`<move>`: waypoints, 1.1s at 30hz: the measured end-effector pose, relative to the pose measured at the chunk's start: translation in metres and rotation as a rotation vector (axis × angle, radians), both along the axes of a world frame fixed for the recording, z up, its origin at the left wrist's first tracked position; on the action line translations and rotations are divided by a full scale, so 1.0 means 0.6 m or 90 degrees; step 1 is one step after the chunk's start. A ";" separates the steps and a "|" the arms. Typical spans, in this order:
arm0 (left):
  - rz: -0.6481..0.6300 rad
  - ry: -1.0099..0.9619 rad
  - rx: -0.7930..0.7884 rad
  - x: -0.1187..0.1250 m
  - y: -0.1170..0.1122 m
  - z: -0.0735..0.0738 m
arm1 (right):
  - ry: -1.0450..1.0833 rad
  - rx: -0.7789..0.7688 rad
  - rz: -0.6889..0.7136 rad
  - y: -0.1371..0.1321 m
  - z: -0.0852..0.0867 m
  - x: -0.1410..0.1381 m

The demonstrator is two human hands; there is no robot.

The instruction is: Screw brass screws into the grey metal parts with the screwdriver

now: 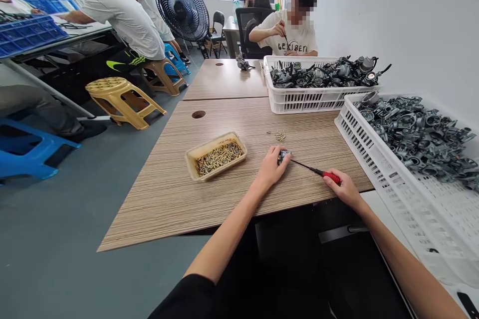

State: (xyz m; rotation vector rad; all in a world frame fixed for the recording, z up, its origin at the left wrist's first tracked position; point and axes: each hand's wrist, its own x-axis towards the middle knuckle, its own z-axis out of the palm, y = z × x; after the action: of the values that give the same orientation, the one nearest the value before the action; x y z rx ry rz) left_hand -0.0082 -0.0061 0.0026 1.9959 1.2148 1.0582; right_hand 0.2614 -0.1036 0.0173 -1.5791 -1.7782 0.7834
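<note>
On the wooden table, my left hand [272,165] is closed around a small grey metal carburetor part [283,156], most of which its fingers hide. My right hand [344,188] grips the red handle of a screwdriver [310,168]. The long dark shaft points left, and its tip meets the part or lies very close to it. Left of my hands stands a cream tray [189,168] filled with small brass and grey pieces. A few loose brass pieces [280,135] lie on the tabletop beyond my left hand.
A white crate [359,129] of grey metal castings stands at the right. Behind it, another white crate [299,105] holds carburetors. One carburetor [244,63] sits on the far table. A co-worker [299,30] sits opposite. Stools [119,94] and a fan [182,7] are at the left.
</note>
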 end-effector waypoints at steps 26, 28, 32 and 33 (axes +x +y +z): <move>0.003 0.014 0.007 -0.001 -0.001 0.002 | 0.033 -0.006 -0.003 0.001 -0.008 0.007; 0.002 0.013 0.003 -0.001 -0.001 0.002 | 0.034 -0.007 -0.003 0.002 -0.009 0.007; 0.000 0.011 0.000 -0.001 -0.001 0.001 | 0.034 -0.003 -0.001 0.004 -0.011 0.007; 0.000 0.011 0.000 -0.001 -0.001 0.001 | 0.031 -0.001 0.000 0.004 -0.011 0.007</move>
State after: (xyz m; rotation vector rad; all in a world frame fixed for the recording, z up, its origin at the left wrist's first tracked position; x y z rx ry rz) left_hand -0.0089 -0.0066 0.0034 2.0087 1.2239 1.0429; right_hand 0.2657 -0.1009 0.0106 -1.5478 -1.7431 0.8169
